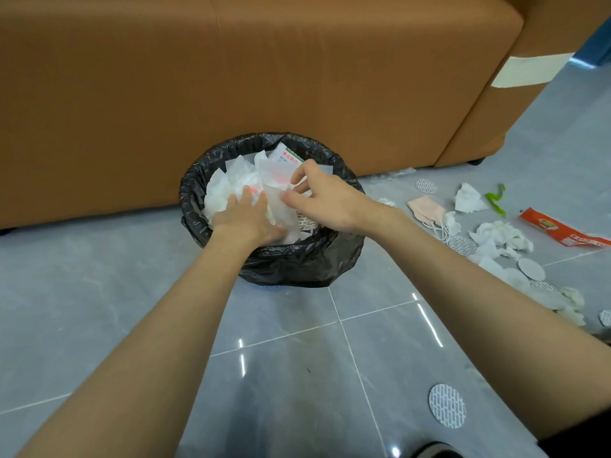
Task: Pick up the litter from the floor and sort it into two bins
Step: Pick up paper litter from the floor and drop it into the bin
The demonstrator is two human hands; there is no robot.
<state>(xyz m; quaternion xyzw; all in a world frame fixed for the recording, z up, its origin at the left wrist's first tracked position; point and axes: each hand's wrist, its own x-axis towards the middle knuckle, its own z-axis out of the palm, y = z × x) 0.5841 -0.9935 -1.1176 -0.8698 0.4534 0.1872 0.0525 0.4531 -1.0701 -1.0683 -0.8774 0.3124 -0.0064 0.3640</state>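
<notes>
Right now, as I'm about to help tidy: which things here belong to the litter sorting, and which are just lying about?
Job: bin, paper in it, left hand, right hand; on the floor: mask, pepper, red wrapper, tissues, round pad.
Just there: sofa, tape on the sofa.

Both grips in a black-lined bin (198,173) set against a brown sofa (231,77).
Pressing flat on white tissues (224,190) with the left grip (246,219), pinching a printed wrapper (284,157) with the right grip (325,201); strewn on the grey tiled floor (99,292) to the right, a pink face mask (425,208), a green chilli (496,201), a red packet (558,231) and round patterned pads (447,405).
</notes>
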